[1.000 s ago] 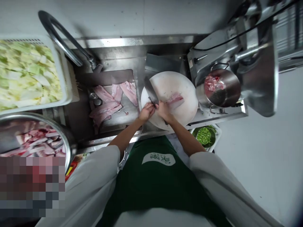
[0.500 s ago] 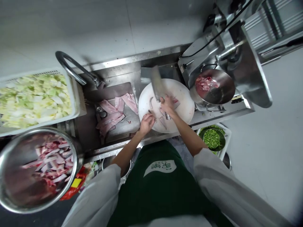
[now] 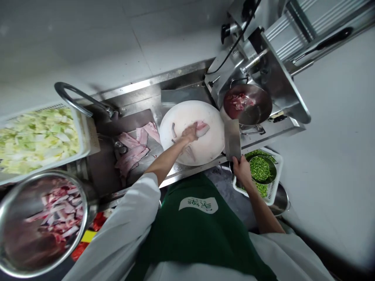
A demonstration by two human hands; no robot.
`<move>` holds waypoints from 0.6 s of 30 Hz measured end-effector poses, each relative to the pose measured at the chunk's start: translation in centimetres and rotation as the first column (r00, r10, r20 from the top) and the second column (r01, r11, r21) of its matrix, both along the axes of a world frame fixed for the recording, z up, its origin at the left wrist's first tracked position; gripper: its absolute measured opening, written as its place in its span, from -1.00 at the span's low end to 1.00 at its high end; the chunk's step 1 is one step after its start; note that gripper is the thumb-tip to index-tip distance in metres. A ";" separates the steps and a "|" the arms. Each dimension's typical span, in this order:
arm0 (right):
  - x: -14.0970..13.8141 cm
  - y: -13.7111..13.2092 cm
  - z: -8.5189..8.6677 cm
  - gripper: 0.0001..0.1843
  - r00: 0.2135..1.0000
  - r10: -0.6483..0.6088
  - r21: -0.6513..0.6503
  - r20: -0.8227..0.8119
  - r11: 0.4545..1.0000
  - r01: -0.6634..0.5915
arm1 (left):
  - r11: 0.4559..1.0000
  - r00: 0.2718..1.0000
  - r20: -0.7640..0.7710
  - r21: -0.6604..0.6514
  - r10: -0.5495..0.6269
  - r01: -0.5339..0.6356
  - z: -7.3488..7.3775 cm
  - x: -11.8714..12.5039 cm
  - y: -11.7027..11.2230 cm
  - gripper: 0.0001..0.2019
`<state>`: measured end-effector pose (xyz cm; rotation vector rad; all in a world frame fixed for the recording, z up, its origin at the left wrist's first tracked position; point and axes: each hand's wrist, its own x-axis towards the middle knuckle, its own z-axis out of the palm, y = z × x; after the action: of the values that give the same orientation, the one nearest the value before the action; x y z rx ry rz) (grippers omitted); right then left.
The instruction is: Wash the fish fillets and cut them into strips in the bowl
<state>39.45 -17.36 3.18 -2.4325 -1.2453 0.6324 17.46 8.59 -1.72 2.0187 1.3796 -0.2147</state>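
On the round white cutting board (image 3: 205, 152), my left hand (image 3: 190, 132) is closed on a pale pink piece of fish (image 3: 202, 128), which juts out past the fingers. My right hand (image 3: 241, 168) grips the handle of a cleaver (image 3: 233, 139), its broad blade standing off the board's right edge, close to a steel pot (image 3: 247, 104). Thin fish strips (image 3: 173, 130) lie at the left of the board, and another scrap (image 3: 190, 152) rests below my left hand. Several fish fillets (image 3: 133, 152) lie in the sink to the left.
A white basket of chopped cabbage (image 3: 38, 136) and a large steel bowl (image 3: 84, 203) of cut fish stand at the left, near a curved faucet (image 3: 79, 91). At lower right is a basket (image 3: 277, 183) with chopped greens. A steel machine (image 3: 281, 74) rises behind the pot.
My right hand has swung the cleaver from over the board to its right edge. My left hand has reached further onto the board and taken hold of the piece of fish.
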 end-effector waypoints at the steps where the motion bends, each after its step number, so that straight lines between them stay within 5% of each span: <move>1: -0.2 -1.1 0.1 -0.71 1.000 0.011 -0.062 0.012 0.998 -0.010 | 0.999 0.997 0.053 -0.019 0.047 -0.046 0.4 -0.3 0.4 -0.01; 6: -4.9 -1.9 1.0 -0.69 0.959 0.283 -0.343 -0.026 0.899 -0.274 | 0.976 0.931 0.294 -0.050 0.215 -0.210 2.9 -5.6 1.6 -0.58; 9: -10.2 0.9 1.1 -0.70 0.826 0.538 -0.329 -0.169 0.759 -0.562 | 0.926 0.790 0.490 -0.123 0.368 -0.356 4.8 -9.9 1.5 -0.66; 12: -14.9 4.3 0.8 -0.67 0.711 0.653 -0.282 -0.261 0.653 -0.703 | 0.841 0.657 0.540 -0.214 0.526 -0.497 6.4 -13.1 1.2 -0.66; 15: -16.9 6.4 0.3 -0.66 0.697 0.665 -0.289 -0.268 0.635 -0.717 | 0.775 0.551 0.574 -0.272 0.606 -0.570 7.5 -15.0 1.2 -0.64; 18: -15.7 7.4 0.0 -0.65 0.759 0.624 -0.338 -0.186 0.684 -0.646 | 0.743 0.426 0.668 -0.297 0.610 -0.600 7.9 -15.9 1.3 -0.55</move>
<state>23.79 -9.94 3.21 -2.1800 -2.1483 1.2270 1.57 9.85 6.16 1.1812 1.4076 0.8505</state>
